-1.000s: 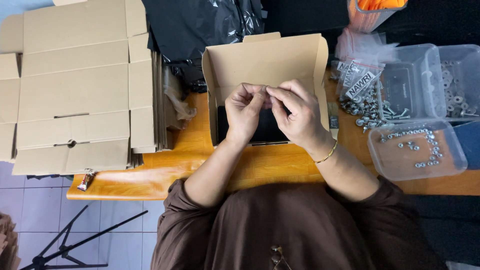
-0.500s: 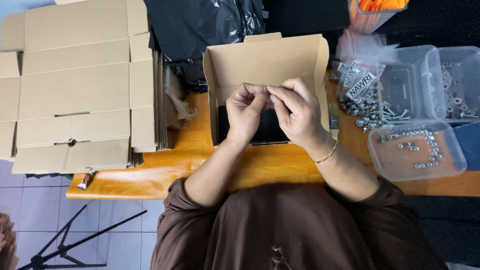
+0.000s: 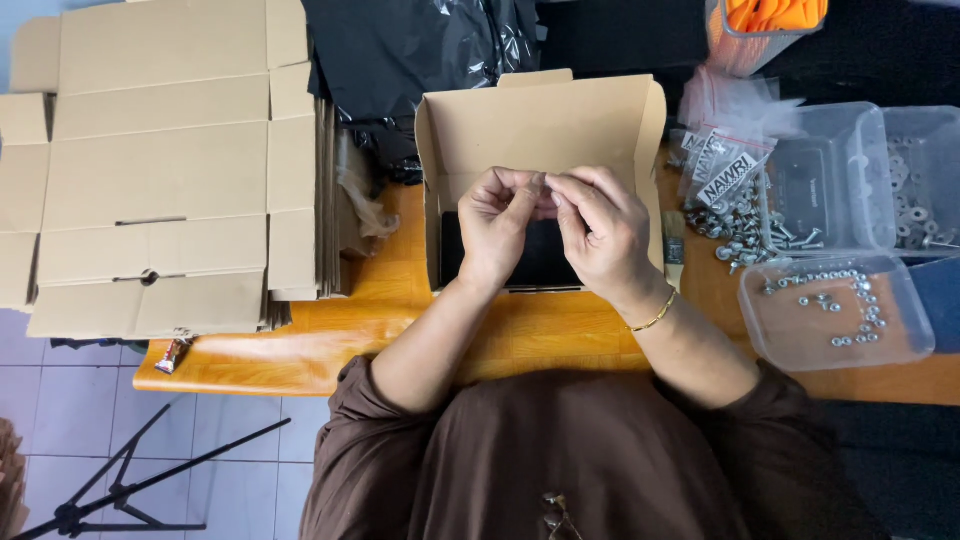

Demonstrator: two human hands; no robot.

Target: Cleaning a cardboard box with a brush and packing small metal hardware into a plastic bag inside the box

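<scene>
On the left of our counter lies a stack of flat cartons. At centre, our left hand and right hand meet over the open box, fingertips pinched together on something too small for us to make out. To the right lie loose screws and a clear tub of nuts.

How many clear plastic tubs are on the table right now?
3: one shallow tub with a few nuts at the near right, two deeper tubs behind it by the loose bolts; more may lie out of frame.
</scene>
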